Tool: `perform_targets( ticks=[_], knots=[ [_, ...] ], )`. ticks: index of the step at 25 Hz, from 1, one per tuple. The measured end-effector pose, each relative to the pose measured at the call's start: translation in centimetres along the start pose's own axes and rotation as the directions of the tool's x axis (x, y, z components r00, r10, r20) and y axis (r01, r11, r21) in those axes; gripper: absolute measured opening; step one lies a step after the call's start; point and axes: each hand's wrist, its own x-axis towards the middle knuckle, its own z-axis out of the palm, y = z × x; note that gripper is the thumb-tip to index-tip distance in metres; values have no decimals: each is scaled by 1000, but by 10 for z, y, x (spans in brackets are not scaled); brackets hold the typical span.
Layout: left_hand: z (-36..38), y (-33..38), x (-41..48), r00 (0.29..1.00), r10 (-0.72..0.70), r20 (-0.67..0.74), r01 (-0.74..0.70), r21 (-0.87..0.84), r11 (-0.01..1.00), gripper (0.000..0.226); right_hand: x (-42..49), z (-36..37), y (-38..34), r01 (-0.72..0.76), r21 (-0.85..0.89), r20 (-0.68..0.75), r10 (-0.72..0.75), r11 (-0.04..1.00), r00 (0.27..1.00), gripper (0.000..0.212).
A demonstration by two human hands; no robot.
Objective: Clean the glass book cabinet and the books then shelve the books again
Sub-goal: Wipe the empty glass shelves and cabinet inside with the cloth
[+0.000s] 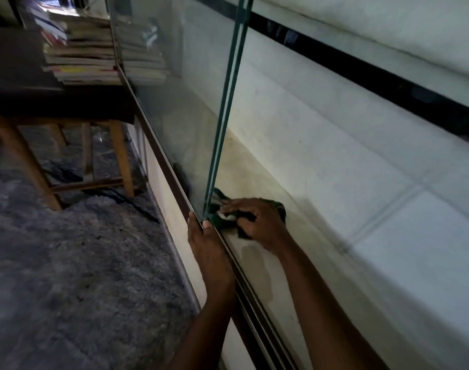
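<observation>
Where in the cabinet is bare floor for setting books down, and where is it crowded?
Bare: the shelf floor between rail and rear wall, nearer than the cloth and beyond it behind the glass door. Crowded: the door's bottom corner, where the right hand grips the cloth and the left hand holds the rail.

right hand (257, 222): grips dark green cloth (281, 208) on cabinet floor (254, 169)
left hand (206, 247): holds bottom track (172, 177) at glass door (174, 89) edge
books (81, 54): stacked on stool (54, 102)
</observation>
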Motion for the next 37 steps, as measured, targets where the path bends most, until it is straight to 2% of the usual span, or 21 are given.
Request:
perform_targets(
  ticks=[4, 7, 8, 9, 11, 12, 14, 16, 20, 23, 27, 28, 29, 30, 31, 32, 34, 35, 37],
  knots=[
    [3, 12, -6, 1000, -1, -7, 2, 62, 998, 46, -73, -23, -13, -107, 125, -19, 110, 986, 994, 36],
    [3, 17, -3, 1000, 7, 9, -8, 90, 996, 46, -108, -51, -14, -314, 100, 39, 312, 944, 949, 27],
    [3, 17, -3, 1000, 2, 12, -3, 108, 994, 46, -109, -60, -11, -367, 81, -51, 371, 927, 927, 26],
    [4, 18, -2, 1000, 7, 7, -8, 132, 991, 46, -104, -67, -8, -399, 39, -214, 398, 916, 892, 27],
    [3, 19, -6, 1000, 19, 11, -20, 139, 990, 46, -82, -75, 4, -396, -154, -472, 285, 905, 835, 33],
    [3, 17, -7, 1000, 11, 23, -14, 132, 991, 47, -70, -74, 9, -369, -264, -484, 208, 891, 850, 36],
    [-1, 16, -8, 998, -9, 56, 1, 146, 989, 50, -55, -57, 23, -336, -423, -348, 191, 842, 918, 45],
    [-4, 14, -7, 996, -18, 93, 4, 148, 989, 54, -53, -38, 31, -369, -488, -273, 263, 791, 925, 52],
    [-6, 21, -7, 985, -65, 162, 40, 156, 987, 65, -72, -14, 16, -413, -460, -350, 268, 786, 898, 53],
    [-16, 24, -2, 961, -100, 256, 51, 191, 980, 63, -98, 5, -14, -390, -439, -366, 235, 810, 900, 54],
    [-61, 24, -18, 855, -151, 495, 68, 180, 981, 57, -141, 23, -55, -398, -290, -311, 308, 870, 899, 56],
    [-76, 25, -30, 815, -102, 570, 10, 162, 987, 53, -150, 21, -64, -401, -223, -304, 327, 889, 895, 55],
    [-90, 28, -42, 740, -9, 673, -95, 117, 989, 49, -160, 17, -73, -421, -138, -323, 361, 897, 875, 51],
    [-100, 33, -53, 604, 110, 789, -220, 32, 975, 46, -169, 8, -85, -485, -33, -381, 438, 874, 814, 44],
    [-103, 37, -57, 424, 223, 878, -357, -64, 932, 45, -178, -4, -99, -570, 77, -477, 532, 818, 700, 38],
    [-96, 39, -55, 235, 308, 922, -496, -159, 854, 45, -192, -17, -103, -633, 179, -604, 592, 753, 534, 33],
    [-64, 39, -42, -67, 390, 918, -736, -309, 602, 47, -228, -42, -98, -743, 273, -793, 580, 611, 185, 32],
    [-48, 37, -31, -178, 395, 901, -813, -361, 457, 48, -246, -47, -93, -848, 182, -841, 526, 497, 127, 34],
    [-25, 28, -16, -366, 315, 875, -859, -448, 247, 54, -281, -38, -76, -976, -14, -817, 560, 218, 137, 53]
  ],
)
